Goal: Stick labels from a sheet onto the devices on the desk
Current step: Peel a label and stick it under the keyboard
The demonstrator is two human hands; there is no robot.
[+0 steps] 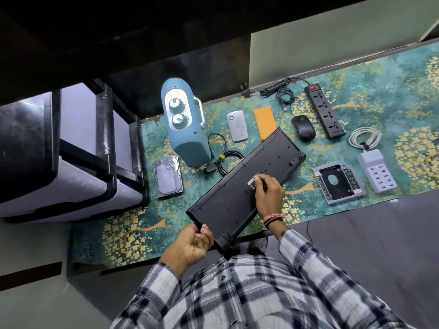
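Note:
A black keyboard [240, 186] lies face down and slantwise across the patterned desk mat [147, 224]. My left hand [192, 245] grips its near left corner. My right hand [269, 191] rests on the keyboard's underside, fingertips pinched on a small label [252, 182] stuck near the middle. No label sheet is in view.
Around the keyboard lie a blue speaker [184, 122], a hard drive [168, 180], a white power bank [237, 125], an orange pad [264, 122], a black mouse [303, 131], a power strip [325, 110], a drive caddy [338, 182], a USB charger [376, 170] and cables [225, 157]. Black shelving [104, 138] stands left.

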